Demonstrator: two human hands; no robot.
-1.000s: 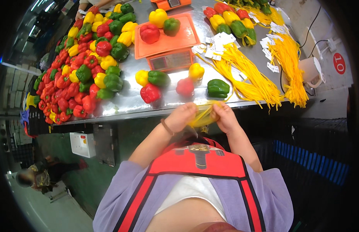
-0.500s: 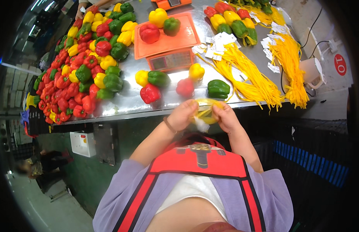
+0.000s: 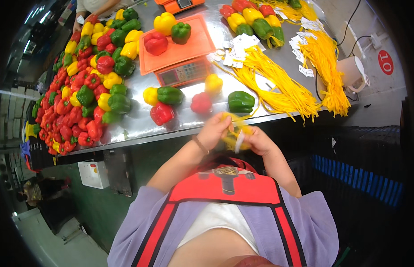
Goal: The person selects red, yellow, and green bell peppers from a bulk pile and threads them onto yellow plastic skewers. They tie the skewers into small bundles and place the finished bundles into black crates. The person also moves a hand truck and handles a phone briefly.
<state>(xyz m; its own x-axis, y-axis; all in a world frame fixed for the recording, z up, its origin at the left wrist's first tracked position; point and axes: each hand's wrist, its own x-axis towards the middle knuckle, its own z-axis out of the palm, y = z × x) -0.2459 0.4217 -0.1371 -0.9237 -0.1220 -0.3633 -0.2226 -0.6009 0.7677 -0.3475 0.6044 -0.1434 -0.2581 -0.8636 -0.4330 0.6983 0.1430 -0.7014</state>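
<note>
My left hand (image 3: 214,130) and right hand (image 3: 260,141) both pinch the yellow netting (image 3: 246,129) (blurred, spanning left to right) at the worktop's (image 3: 142,122) near edge; the lone green pepper (image 3: 241,102) lies just beyond, on the far side.

Left hand (image 3: 212,131) and right hand (image 3: 259,140) both grip a yellow mesh strip (image 3: 233,135), blurred, with a white tag (image 3: 240,141) beside the right fingers. Both hands are at the near edge of the metal counter (image 3: 142,122). Just beyond lies a single green pepper (image 3: 241,102). An orange scale (image 3: 178,55) bears three peppers: yellow, red and green. To its left, a mixed pepper heap (image 3: 75,113); to its right, two bundles of yellow netting (image 3: 278,86) with white labels (image 3: 242,44). A white mug (image 3: 350,73) stands against the farther bundle.
</note>
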